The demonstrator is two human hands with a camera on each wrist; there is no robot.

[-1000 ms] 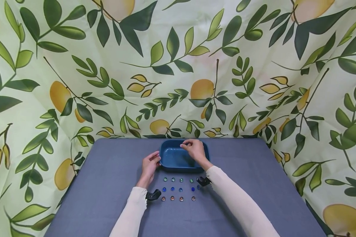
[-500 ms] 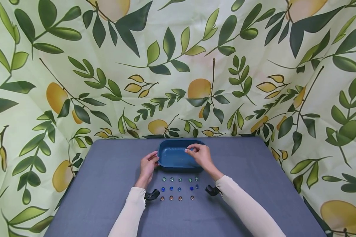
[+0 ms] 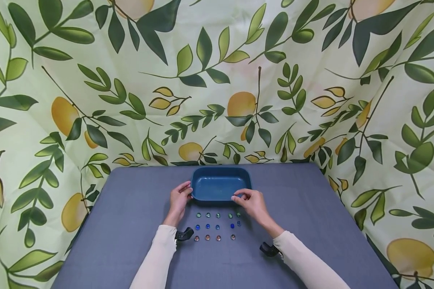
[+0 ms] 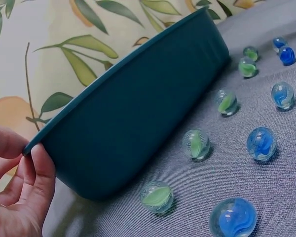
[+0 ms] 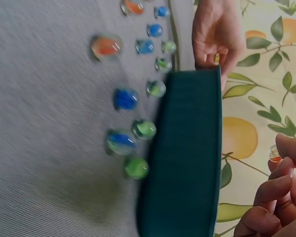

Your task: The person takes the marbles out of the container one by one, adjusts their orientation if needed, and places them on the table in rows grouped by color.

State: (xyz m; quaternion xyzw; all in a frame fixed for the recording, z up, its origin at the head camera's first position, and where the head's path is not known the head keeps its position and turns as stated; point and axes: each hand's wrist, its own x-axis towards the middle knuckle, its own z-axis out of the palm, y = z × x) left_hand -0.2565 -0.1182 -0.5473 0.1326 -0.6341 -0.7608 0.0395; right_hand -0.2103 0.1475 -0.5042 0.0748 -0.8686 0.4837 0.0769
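A blue-green plastic basin [image 3: 220,188] stands near the far edge of the table. My left hand [image 3: 178,200] pinches its left rim between thumb and fingers, as the left wrist view shows from close by. At the basin's front right corner is my right hand [image 3: 251,204], pinching a clear marble with orange inside [image 5: 275,154] between thumb and fingertips. In front of the basin, glass marbles lie in three rows: green ones [image 3: 218,215] nearest to it, blue ones [image 3: 218,227] in the middle, orange ones [image 3: 207,237] closest to me.
Grey cloth covers the table [image 3: 130,216]. A leaf-and-fruit patterned curtain [image 3: 209,96] rises behind it and along both sides. The loose marbles sit close to the basin's front wall and to both wrists.
My right hand has drawn back from over the basin to its front right corner, toward me and to the right. The left hand keeps its hold on the rim.
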